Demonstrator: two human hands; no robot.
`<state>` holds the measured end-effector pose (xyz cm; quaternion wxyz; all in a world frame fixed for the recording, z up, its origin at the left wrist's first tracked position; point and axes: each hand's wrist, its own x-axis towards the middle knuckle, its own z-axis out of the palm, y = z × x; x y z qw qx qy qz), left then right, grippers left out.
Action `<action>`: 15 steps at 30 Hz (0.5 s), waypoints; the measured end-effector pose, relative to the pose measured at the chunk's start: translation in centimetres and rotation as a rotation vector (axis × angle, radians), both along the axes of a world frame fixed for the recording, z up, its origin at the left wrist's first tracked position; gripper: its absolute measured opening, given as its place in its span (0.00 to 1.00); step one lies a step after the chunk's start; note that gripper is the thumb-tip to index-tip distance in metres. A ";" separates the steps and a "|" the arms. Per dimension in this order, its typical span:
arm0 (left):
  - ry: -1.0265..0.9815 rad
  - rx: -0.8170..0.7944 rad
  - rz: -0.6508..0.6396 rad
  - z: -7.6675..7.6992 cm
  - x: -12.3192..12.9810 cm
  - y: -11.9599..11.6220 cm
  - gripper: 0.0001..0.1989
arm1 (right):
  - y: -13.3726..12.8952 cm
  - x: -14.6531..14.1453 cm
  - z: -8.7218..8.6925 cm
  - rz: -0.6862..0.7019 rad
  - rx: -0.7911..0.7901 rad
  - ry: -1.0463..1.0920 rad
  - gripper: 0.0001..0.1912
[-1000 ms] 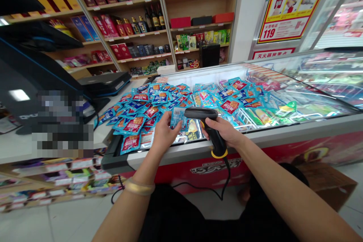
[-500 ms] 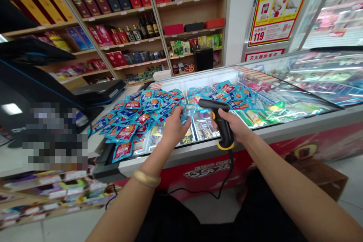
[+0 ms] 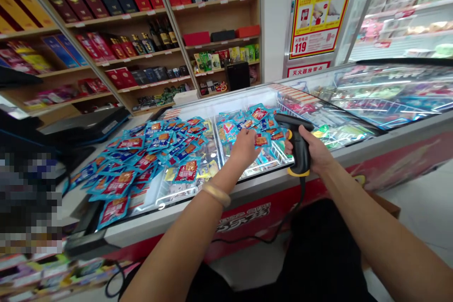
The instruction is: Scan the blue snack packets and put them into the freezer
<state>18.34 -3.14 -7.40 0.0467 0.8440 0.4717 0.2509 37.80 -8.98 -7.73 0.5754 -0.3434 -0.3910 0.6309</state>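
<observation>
My right hand grips a black handheld barcode scanner with yellow trim, its cord hanging down. My left hand, a gold bangle on its wrist, is over the right-hand pile of blue-edged snack packets. Its thumb and forefinger are apart beside a red-fronted packet; the other fingers are partly hidden. A bigger heap of similar packets covers the left end of the glass-topped freezer. One single red-fronted packet lies on the glass to the right of that heap.
Shelves of boxes and bottles stand behind the freezer. A small white box sits at its back edge. Dark counter equipment is at the left. The scanner cord loops below the freezer's front. A poster hangs on the wall.
My left hand has let go of a packet and moved right to the other pile. A red-fronted packet now lies separately beside the left heap. The view has shifted right; the scanner stays in my right hand.
</observation>
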 end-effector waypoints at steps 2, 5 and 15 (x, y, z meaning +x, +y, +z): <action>-0.010 0.019 0.005 -0.4 -0.3 -0.1 0.14 | 0.1 -0.2 0.0 0.013 0.000 -0.007 0.24; -0.029 0.043 0.013 -0.5 -1.1 -0.5 0.16 | 0.2 -0.5 0.0 0.023 0.011 -0.046 0.25; -0.132 0.154 0.099 0.1 -8.8 -3.5 0.15 | 0.1 -4.1 0.5 0.083 -0.012 -0.016 0.25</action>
